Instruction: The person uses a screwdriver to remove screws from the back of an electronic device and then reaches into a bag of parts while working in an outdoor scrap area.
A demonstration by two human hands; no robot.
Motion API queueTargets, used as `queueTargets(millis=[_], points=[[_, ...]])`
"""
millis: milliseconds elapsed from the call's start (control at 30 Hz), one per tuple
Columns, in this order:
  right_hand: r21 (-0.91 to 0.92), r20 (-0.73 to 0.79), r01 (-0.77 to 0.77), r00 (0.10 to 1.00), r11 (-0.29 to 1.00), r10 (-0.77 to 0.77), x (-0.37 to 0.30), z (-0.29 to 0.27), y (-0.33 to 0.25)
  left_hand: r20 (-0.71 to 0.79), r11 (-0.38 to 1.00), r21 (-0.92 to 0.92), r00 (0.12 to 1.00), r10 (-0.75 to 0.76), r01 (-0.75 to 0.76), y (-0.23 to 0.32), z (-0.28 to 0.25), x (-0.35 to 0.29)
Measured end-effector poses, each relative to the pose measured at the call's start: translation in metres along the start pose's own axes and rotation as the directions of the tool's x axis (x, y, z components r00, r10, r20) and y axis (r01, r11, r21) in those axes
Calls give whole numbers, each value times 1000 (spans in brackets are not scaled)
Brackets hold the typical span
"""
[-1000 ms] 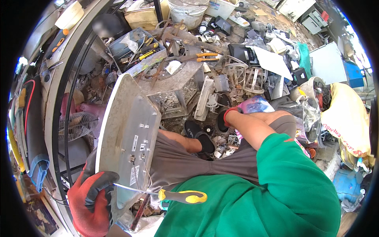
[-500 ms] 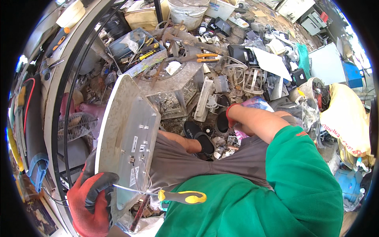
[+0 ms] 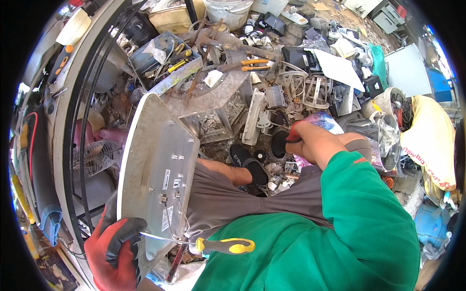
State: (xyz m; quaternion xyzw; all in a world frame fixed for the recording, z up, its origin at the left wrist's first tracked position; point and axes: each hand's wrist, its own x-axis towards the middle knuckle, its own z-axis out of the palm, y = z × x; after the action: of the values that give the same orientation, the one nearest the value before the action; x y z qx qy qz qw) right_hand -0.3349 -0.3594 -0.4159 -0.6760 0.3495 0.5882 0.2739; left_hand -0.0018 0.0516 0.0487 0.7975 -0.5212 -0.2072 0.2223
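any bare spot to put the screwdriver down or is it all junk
Almost no bare ground. The only flat free surface is the back of the grey panel that the left hand grips, and the lap beside the yellow-handled screwdriver. Around the black shoes and the right hand, scrap parts lie packed; the tool tray is full.

We identify the location as an outdoor scrap-dismantling yard. The ground (image 3: 340, 14) is covered with broken appliance housings, white plastic casings (image 3: 255, 116), wire frames (image 3: 310, 89) and loose metal offcuts. An open toolbox (image 3: 162, 60) holds pliers and screwdrivers. A bucket (image 3: 233, 12), filled sacks (image 3: 429, 140) and a discarded fan grille (image 3: 94, 157) surround the seated work position.
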Motion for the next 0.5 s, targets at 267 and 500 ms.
queueTargets(millis=[267, 500], points=[[94, 9, -50, 999, 994, 49, 19, -1, 8, 33, 989, -126, 997, -71, 74, -3, -9, 2], [416, 475, -414, 858, 810, 195, -35, -89, 50, 8, 999, -44, 1000, 17, -16, -4, -4, 2]])
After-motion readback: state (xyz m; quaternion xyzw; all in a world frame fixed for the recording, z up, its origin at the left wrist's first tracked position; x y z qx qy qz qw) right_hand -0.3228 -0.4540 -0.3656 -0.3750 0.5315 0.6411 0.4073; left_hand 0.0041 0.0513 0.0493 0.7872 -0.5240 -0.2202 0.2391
